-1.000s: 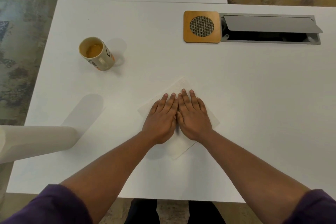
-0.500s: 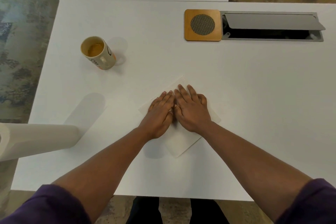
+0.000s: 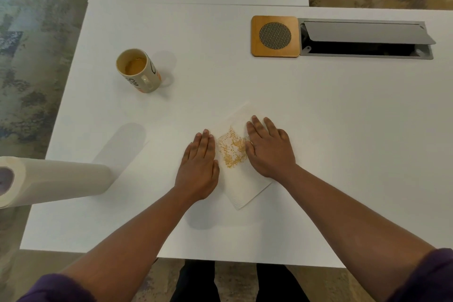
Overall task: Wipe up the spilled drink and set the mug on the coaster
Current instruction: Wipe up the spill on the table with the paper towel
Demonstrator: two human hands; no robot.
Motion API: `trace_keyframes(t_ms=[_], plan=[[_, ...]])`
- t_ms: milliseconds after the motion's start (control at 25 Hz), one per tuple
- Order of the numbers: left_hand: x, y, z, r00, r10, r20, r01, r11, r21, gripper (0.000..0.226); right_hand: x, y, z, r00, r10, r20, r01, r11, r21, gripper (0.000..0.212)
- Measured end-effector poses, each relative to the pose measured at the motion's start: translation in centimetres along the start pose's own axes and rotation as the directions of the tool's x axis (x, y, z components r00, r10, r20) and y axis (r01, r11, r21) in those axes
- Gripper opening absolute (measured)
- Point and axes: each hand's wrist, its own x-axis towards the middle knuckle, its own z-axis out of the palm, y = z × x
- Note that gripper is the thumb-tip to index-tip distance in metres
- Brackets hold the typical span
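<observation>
A: Now the hands have parted! A second ago they lay side by side on top of the paper towel point(image 3: 241, 179); at this moment the left hand point(image 3: 199, 167) lies flat on its left edge, fingers straight and together, grasping nothing, and the right hand point(image 3: 268, 148) presses flat on its right part, fingers likewise extended.

B: And that uncovers an orange-brown stain point(image 3: 231, 148) soaked into the sheet between them. I'd judge the blotting is working, though the table under the towel is hidden, so I can't say the spill is gone.

A: The mug point(image 3: 138, 71)?

B: Untouched, upright at the far left of the white table point(image 3: 343, 142), drink inside, well apart from the wooden coaster point(image 3: 275, 36) beside the cable hatch point(image 3: 366, 39). That step isn't done.

A: Any lettering?

B: Dark print on the mug's side, too small to read. The paper towel roll point(image 3: 54, 181) at the left shows none.
</observation>
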Motion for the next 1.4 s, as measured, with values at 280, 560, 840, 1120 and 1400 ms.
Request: trace_keyframes(t_ms=[280,560,840,1120,1400], plan=[[-3.4,1.8,1.3,0.988,-0.154,-0.002,0.154,0.985,0.073,0.083,-5.7,1.0,2.6,0.992,0.123,0.012,-0.124,0.989,0.079,0.077],[-4.2,4.3,1.3,0.967,-0.236,0.101,0.228,0.970,0.079,0.127,-8.4,-0.5,4.0,0.994,0.110,0.012,-0.111,0.992,0.064,0.092],[-4.1,3.8,0.7,0.986,-0.167,0.000,0.167,0.986,-0.001,0.104,-7.9,0.8,2.4,0.985,0.161,-0.056,-0.150,0.975,0.163,0.093],[-2.9,2.3,0.7,0.966,-0.119,-0.229,0.087,0.986,-0.143,0.035,-7.0,0.5,2.3,0.973,0.153,-0.176,-0.089,0.942,0.324,0.028],[-2.4,4.8,-1.1,0.940,-0.299,-0.165,0.192,0.863,-0.467,0.011,-6.1,-2.6,0.6,0.967,0.254,0.003,-0.204,0.770,0.604,0.013]])
